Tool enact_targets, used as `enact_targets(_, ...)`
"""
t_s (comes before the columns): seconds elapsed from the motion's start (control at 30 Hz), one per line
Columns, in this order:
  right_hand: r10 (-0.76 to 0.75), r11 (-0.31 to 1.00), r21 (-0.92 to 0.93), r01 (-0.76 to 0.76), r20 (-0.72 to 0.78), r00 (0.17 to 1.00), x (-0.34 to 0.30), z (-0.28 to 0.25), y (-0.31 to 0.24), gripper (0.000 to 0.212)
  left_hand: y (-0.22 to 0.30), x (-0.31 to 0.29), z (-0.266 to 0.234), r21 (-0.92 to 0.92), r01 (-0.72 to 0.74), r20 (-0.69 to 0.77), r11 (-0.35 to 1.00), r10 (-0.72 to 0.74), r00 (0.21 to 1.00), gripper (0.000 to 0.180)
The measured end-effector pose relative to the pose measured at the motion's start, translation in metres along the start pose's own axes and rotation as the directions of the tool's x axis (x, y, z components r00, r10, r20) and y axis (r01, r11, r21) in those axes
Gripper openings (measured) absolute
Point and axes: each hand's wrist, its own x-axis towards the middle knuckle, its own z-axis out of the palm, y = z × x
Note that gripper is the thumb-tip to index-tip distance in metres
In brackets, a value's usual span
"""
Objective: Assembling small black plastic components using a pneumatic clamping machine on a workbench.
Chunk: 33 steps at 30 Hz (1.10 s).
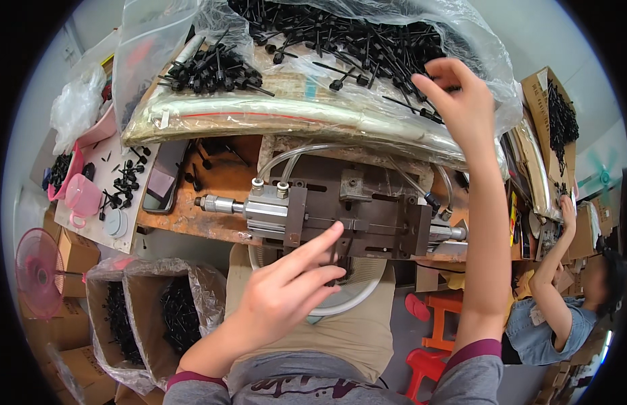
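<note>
Over the front edge of a metal clamping fixture (384, 229), my left hand (276, 293) has its index finger stretched toward the fixture's middle. Its other fingers and thumb are bent around a thin black stemmed part (335, 258), partly hidden by them. My right hand (462, 101) is raised at the far right, over the edge of a large heap of black stemmed parts (340, 34) on clear plastic. Its thumb and index finger are bent with a gap between the tips. Dark parts show behind its palm, and none is visibly gripped.
A smaller pile of black parts (215, 71) lies at the far left. Air tubes (286, 154) run into the fixture. A phone (166, 177) and pink cups (82, 192) sit left. Lined boxes (134, 277) hold more parts. A co-worker (556, 310) sits right, near red stools (428, 368).
</note>
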Motion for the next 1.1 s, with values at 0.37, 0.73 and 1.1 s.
enact_targets(0.37, 0.373, 0.882, -0.397, -0.252, 0.264, 0.889, 0.062, 0.066, 0.049, 0.084, -0.016, -0.004, 0.051, 0.160, -0.074, -0.039, 0.984, 0.082, 0.996, 0.027)
enact_targets(0.73, 0.203, 0.947, -0.320, -0.008, 0.581, 0.788, 0.057, 0.028, 0.049, 0.074, -0.024, 0.000, 0.062, 0.438, -0.118, 0.035, 0.891, 0.115, 0.993, 0.018)
enact_targets(1.1, 0.072, 0.962, -0.240, 0.129, 0.679, 0.731, 0.054, 0.009, 0.024, 0.058, -0.016, 0.001, 0.060, 0.511, -0.122, 0.051, 0.851, 0.112, 0.992, 0.019)
